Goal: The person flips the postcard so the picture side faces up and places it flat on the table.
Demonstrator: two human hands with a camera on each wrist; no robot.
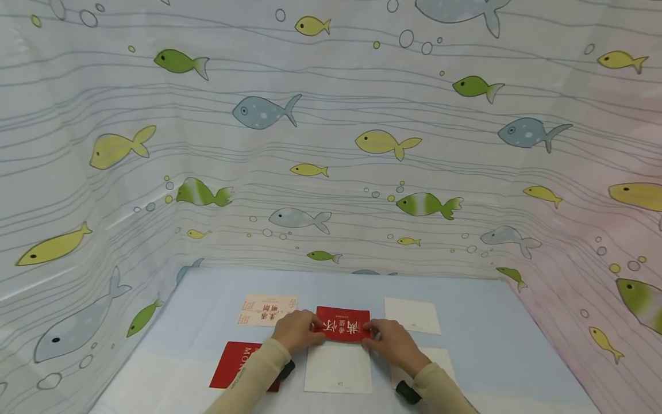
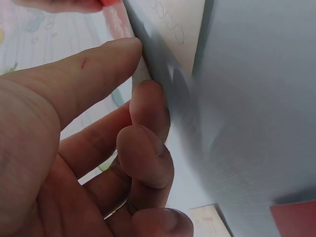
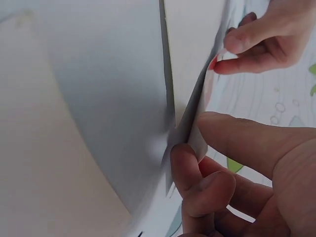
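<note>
A red card (image 1: pixel 343 330) with white characters lies between my two hands in the head view, its near edge bowed slightly. My left hand (image 1: pixel 296 332) pinches its left edge between thumb and fingers. On the opposite edge, my right hand (image 1: pixel 394 343) pinches the card the same way. Both wrist views show thumb and index finger closing on the thin card edge, which is seen nearly edge-on. Just in front of the held card lies a white card (image 1: pixel 338 371) with a small mark near its bottom.
A pinkish card (image 1: pixel 264 307) with characters lies beyond my left hand, and another red card (image 1: pixel 227 365) sits partly under my left forearm. White cards lie at back right (image 1: pixel 412 313) and beside my right wrist (image 1: pixel 439 356). A fish-patterned sheet (image 1: pixel 336 190) walls the table.
</note>
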